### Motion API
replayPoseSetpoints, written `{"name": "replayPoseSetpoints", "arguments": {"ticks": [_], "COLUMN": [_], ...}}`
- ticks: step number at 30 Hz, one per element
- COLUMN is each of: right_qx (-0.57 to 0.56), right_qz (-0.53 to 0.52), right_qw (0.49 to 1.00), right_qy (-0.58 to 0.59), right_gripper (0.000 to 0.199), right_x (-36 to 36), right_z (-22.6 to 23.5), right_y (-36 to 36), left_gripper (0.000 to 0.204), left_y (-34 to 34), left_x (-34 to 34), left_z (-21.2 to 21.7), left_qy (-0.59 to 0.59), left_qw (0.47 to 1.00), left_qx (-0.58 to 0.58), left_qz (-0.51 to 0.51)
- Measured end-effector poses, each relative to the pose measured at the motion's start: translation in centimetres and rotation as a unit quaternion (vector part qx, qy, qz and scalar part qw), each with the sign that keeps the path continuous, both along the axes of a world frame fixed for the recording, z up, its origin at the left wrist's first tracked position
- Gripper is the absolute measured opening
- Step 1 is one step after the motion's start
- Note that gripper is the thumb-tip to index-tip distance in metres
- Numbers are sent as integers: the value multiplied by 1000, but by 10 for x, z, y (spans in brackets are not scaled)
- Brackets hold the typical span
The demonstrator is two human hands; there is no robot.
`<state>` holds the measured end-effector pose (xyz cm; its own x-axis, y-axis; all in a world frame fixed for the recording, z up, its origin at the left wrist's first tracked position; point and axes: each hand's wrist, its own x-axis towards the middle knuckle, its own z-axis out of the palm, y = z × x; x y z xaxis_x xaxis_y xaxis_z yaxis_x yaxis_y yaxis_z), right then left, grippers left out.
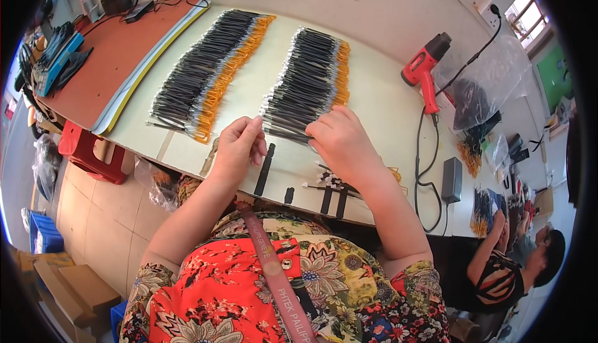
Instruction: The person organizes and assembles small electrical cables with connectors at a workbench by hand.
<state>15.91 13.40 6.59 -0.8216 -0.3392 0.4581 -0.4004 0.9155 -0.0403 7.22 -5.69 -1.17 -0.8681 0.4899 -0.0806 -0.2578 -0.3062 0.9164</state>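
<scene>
A row of black cables with white connector ends on the left and orange looped ends on the right lies on the pale table before me. My left hand is closed, thumb and forefinger pinched at the white ends of the row's nearest cables. Across from it, my right hand is closed at the near right corner of the same row, its fingers on a black cable and covering the orange ends there. Further left lies a second row of similar cables. Several loose cables with white connectors lie beneath my right forearm.
A red heat gun with a trailing black cord lies at the right, near a black power adapter. Black strips mark the table's near edge. A red stool stands at the left. Another person works at the far right.
</scene>
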Motion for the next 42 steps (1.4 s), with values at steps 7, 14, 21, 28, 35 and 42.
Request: {"name": "replayPoseSetpoints", "arguments": {"ticks": [7,14,21,28,35,42], "right_qx": [-22,-5,-4,61,88,56], "right_qz": [-1,-15,-28,-155,-188,-157], "right_qw": [1000,998,998,973,934,970], "right_qy": [7,-64,-60,-160,-290,-179], "right_gripper": [8,17,14,10,9,3], "right_x": [-9,-32,-35,15,53,57], "right_z": [-5,-33,-34,4,-18,-34], "right_y": [1,9,10,66,100,105], "left_gripper": [23,28,26,22,19,18], "left_y": [-1,-2,-3,-3,0,1], "left_x": [2,0,-2,0,3,5], "left_z": [6,6,2,1,2,3], "left_qy": [-3,-7,-1,7,29,36], "left_qw": [999,995,995,995,997,998], "left_qx": [25,68,77,85,54,37], "left_qz": [48,73,67,60,45,20]}}
